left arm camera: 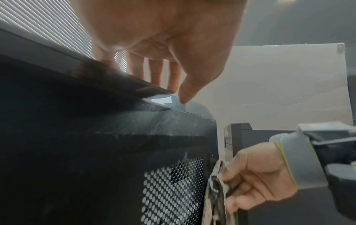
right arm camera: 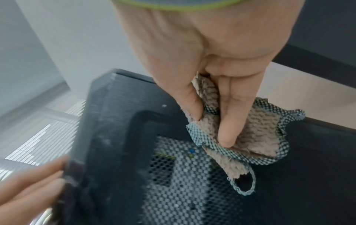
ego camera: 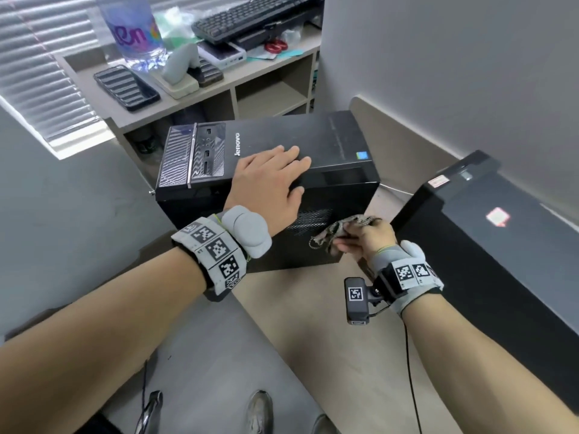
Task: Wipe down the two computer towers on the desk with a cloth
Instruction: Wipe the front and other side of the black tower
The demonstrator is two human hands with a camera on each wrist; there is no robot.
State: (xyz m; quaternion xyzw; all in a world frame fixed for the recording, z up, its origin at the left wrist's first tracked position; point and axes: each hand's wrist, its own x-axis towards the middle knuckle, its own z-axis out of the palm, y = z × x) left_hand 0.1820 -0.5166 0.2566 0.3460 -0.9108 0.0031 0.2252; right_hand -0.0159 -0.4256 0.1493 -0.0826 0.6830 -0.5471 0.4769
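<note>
The left hand (ego camera: 271, 180) lies flat, fingers straight, on the black metal Lenovo tower (ego camera: 313, 142), steadying it; the right hand (ego camera: 365, 242) pinches the beige checked-edge cloth (right arm camera: 250, 134) against its perforated side panel (left arm camera: 169, 190).

From my remote station, the second tower (ego camera: 488, 245) runs off the head view's right edge, so its far end is unseen. My left hand (ego camera: 269, 183) covers part of the Lenovo tower's (ego camera: 313, 145) top, and in the right wrist view that hand (right arm camera: 29, 190) is blurred and cropped at the corner. The cloth (right arm camera: 250, 137) is bunched under my right hand (right arm camera: 202, 60), its full extent hidden.
</note>
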